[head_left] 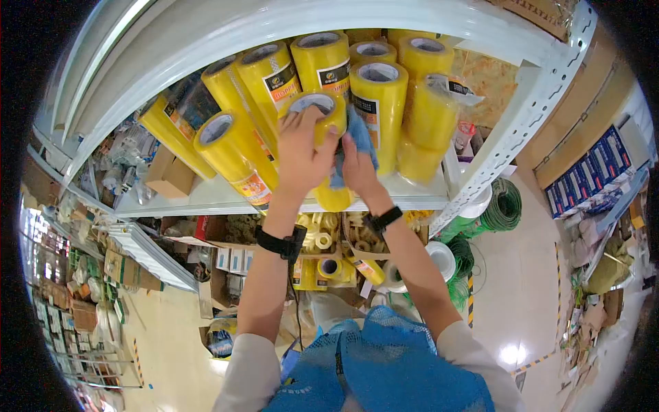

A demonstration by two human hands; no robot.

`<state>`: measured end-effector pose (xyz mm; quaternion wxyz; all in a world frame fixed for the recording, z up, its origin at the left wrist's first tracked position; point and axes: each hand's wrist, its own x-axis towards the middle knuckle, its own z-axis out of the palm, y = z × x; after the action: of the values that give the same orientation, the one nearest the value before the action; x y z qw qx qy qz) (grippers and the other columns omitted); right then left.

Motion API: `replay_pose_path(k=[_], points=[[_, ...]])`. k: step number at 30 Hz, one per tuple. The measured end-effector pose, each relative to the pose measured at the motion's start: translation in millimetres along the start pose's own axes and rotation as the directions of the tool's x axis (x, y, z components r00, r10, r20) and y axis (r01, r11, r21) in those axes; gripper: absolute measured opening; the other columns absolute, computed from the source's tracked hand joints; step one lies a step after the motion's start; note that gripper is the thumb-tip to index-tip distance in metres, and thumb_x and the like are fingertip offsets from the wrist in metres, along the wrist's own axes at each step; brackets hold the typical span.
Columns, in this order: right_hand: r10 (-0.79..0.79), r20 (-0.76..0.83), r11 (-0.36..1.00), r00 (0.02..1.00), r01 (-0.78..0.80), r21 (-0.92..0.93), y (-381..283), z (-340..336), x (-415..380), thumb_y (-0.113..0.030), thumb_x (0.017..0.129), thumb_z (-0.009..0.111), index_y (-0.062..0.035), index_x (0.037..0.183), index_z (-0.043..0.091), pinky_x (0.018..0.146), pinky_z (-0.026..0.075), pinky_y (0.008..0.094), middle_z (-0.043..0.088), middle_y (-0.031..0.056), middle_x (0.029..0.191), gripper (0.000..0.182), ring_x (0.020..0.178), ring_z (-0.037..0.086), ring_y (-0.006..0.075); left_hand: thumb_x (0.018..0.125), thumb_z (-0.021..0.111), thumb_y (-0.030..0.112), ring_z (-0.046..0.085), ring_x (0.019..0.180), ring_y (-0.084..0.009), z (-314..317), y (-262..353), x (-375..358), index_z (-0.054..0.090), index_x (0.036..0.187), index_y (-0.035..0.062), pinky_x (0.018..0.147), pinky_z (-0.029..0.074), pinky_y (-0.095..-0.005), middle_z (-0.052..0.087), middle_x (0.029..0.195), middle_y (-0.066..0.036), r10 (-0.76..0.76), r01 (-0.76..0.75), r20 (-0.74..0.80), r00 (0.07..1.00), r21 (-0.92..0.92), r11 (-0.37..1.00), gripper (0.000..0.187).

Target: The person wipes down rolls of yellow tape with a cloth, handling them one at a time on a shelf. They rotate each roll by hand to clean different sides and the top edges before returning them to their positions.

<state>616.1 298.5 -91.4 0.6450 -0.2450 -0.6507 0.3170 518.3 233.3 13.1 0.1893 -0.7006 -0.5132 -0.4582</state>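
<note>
My left hand (307,156) grips the upper part of a tall stack of yellow packing tape rolls (332,199) standing at the shelf's front edge. The fingers lie over its top rim and partly hide it. On the right of the same stack, my right hand (358,167) holds a blue cloth (362,137) against the side. Close behind stand more yellow tape stacks with black and orange labels, including one tape stack (379,103) just right of the cloth. To the left, another tape stack (233,154) leans slightly outward.
The white metal shelf (405,202) has a perforated upright (511,113) on the right. Below are boxes of cream plastic fittings (319,233) and more tape. Green wire coils (502,206) stand on the floor at right. A small cardboard box (169,175) sits at the shelf's left.
</note>
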Motion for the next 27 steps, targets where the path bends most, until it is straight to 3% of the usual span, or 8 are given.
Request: replay_pose_path(k=[10,13,15,16,18,23,26,27], points=[[0.468,0.236,0.810,0.852,-0.520,0.271,52,4,-6,-0.044,0.106,0.021,0.0036,0.129,0.053,0.099,0.044,0.0428,0.065,0.0238,0.117,0.062,0.113,0.058,0.0431,0.088,0.060,0.022,0.059,0.093,-0.0407,-18,5,7,0.056,0.105,0.0019,0.085,0.044,-0.0482,0.063,0.097,-0.021,-0.002,-0.005,0.177,0.984,0.036,0.999,0.027],[0.409,0.108,0.904,0.906,-0.386,-0.185,88,-9,-65,-0.041,0.106,0.019,0.0045,0.133,0.049,0.100,0.043,0.0439,0.064,0.0263,0.116,0.060,0.114,0.057,0.0450,0.085,0.063,0.022,0.060,0.096,-0.0404,-1,23,7,0.056,0.109,0.0019,0.088,0.045,-0.0480,0.064,0.101,-0.020,0.021,-0.055,0.160,0.987,0.209,0.976,0.032],[0.786,0.323,0.613,0.527,-0.732,-0.298,91,-23,-81,-0.037,0.107,0.019,0.0031,0.139,0.043,0.104,0.039,0.0442,0.055,0.0281,0.131,0.056,0.123,0.050,0.0437,0.084,0.064,0.022,0.060,0.098,-0.0401,5,21,5,0.056,0.111,0.0021,0.090,0.046,-0.0477,0.064,0.102,-0.020,0.013,-0.062,0.163,0.987,0.297,0.953,0.034],[0.785,0.325,0.615,0.528,-0.730,-0.298,89,-21,-82,-0.037,0.107,0.019,0.0031,0.139,0.043,0.104,0.039,0.0442,0.055,0.0281,0.131,0.056,0.123,0.050,0.0437,0.082,0.065,0.022,0.060,0.098,-0.0399,6,15,6,0.056,0.110,0.0024,0.090,0.046,-0.0478,0.065,0.102,-0.020,0.023,-0.064,0.162,0.987,0.256,0.964,0.035],[0.450,0.181,0.887,0.874,-0.416,-0.199,85,-15,-82,-0.029,0.107,0.026,0.0014,0.143,0.037,0.107,0.035,0.0448,0.045,0.0293,0.140,0.049,0.129,0.044,0.0429,0.081,0.066,0.022,0.061,0.097,-0.0396,8,4,9,0.056,0.110,0.0026,0.090,0.046,-0.0479,0.065,0.102,-0.020,0.029,-0.063,0.160,0.987,0.217,0.974,0.037],[0.266,0.138,0.958,0.954,-0.277,0.072,11,1,0,-0.018,0.104,0.036,0.0026,0.142,0.038,0.110,0.033,0.0437,0.045,0.0298,0.138,0.043,0.129,0.042,0.0422,0.076,0.066,0.017,0.061,0.084,-0.0359,-10,-7,4,0.058,0.098,0.0028,0.081,0.045,-0.0434,0.065,0.089,-0.017,0.101,-0.100,0.100,0.990,-0.020,0.995,0.028],[-0.195,0.021,0.910,0.981,0.188,-0.370,16,8,27,-0.025,0.106,0.034,0.0032,0.139,0.042,0.109,0.034,0.0436,0.046,0.0277,0.138,0.044,0.129,0.043,0.0394,0.079,0.066,0.016,0.062,0.094,-0.0371,-22,-11,3,0.058,0.099,0.0033,0.082,0.044,-0.0456,0.066,0.097,-0.019,0.014,0.014,0.235,0.972,-0.119,0.993,0.025],[0.011,0.017,0.996,1.000,-0.009,-0.084,6,7,34,-0.027,0.106,0.034,0.0034,0.139,0.042,0.107,0.035,0.0443,0.048,0.0282,0.135,0.046,0.127,0.045,0.0398,0.079,0.066,0.016,0.062,0.094,-0.0371,-23,-11,3,0.058,0.099,0.0033,0.082,0.044,-0.0456,0.066,0.097,-0.019,0.017,0.012,0.235,0.972,-0.120,0.993,0.025]])
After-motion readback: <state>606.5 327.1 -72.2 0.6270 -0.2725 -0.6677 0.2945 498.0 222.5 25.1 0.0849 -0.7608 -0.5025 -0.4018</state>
